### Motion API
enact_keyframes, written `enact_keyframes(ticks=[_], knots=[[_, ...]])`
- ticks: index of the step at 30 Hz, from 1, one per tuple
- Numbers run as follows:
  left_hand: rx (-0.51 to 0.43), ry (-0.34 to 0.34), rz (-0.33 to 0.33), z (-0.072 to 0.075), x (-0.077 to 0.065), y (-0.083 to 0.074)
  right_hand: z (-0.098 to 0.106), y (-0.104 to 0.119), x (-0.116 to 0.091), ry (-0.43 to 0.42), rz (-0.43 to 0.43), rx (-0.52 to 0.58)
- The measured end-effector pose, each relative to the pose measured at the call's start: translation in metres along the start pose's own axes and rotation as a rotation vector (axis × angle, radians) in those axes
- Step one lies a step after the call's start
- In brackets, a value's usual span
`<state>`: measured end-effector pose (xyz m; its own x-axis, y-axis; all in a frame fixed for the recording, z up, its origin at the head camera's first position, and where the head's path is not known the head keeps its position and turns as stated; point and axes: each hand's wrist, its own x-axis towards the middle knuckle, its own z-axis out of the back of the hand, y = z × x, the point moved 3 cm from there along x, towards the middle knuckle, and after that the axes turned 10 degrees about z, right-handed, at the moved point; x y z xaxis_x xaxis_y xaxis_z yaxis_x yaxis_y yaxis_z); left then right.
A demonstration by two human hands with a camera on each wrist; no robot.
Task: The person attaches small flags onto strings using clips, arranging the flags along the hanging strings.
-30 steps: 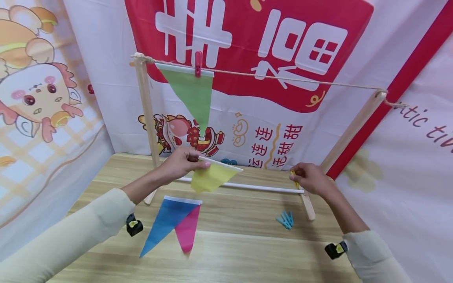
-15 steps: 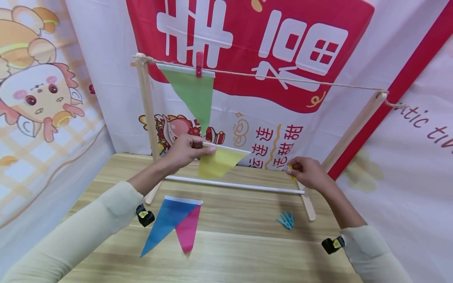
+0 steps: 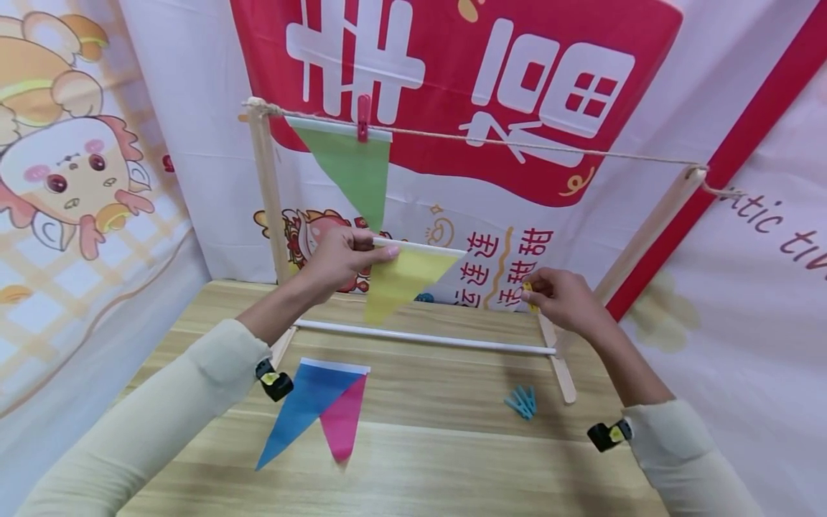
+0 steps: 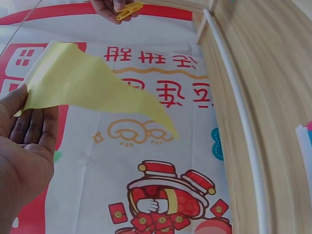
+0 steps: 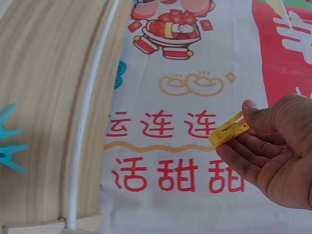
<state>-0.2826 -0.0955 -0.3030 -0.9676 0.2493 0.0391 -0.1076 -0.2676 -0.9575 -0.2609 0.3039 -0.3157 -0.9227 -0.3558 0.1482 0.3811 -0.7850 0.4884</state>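
My left hand (image 3: pixel 339 262) pinches the white top band of a yellow triangular pennant (image 3: pixel 413 276) at its left corner; the cloth hangs down below the rope (image 3: pixel 517 142). In the left wrist view the pennant (image 4: pixel 83 80) stretches out from thumb and fingers. A yellow clothespin (image 5: pixel 228 130) is pinched between the thumb and fingers of my right hand (image 5: pixel 280 146), over to the right in the head view. On the rope's left part a green pennant (image 3: pixel 352 172) hangs from a red clothespin (image 3: pixel 364 118).
A wooden post (image 3: pixel 265 194) and another post (image 3: pixel 646 230) hold the rope, joined low by a white rod (image 3: pixel 426 336). On the table (image 3: pixel 452 467) lie a blue pennant (image 3: pixel 310 402) overlapping a pink pennant (image 3: pixel 342 424), and several blue clothespins (image 3: pixel 522 402). Printed cloth hangs behind.
My left hand has lifted the yellow pennant up and slightly right, and its cloth now hangs straighter. My right hand has risen a little with the yellow clothespin.
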Motion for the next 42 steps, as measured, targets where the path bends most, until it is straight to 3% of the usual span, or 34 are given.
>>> enact_keyframes(ticks=[9, 16, 26, 42], knots=[[-0.008, -0.041, -0.023, 0.004, 0.005, -0.015, 0.016, 0.017, 0.008, -0.025, 0.028, -0.016], [-0.077, -0.026, -0.005, 0.004, 0.011, -0.024, 0.023, 0.027, 0.014, -0.046, 0.051, -0.035], [-0.063, -0.014, -0.025, 0.008, 0.018, -0.035, 0.031, 0.041, 0.023, -0.068, 0.086, -0.020], [-0.139, -0.100, 0.018, 0.001, 0.025, -0.052, 0.045, 0.065, 0.025, -0.096, 0.116, 0.019]])
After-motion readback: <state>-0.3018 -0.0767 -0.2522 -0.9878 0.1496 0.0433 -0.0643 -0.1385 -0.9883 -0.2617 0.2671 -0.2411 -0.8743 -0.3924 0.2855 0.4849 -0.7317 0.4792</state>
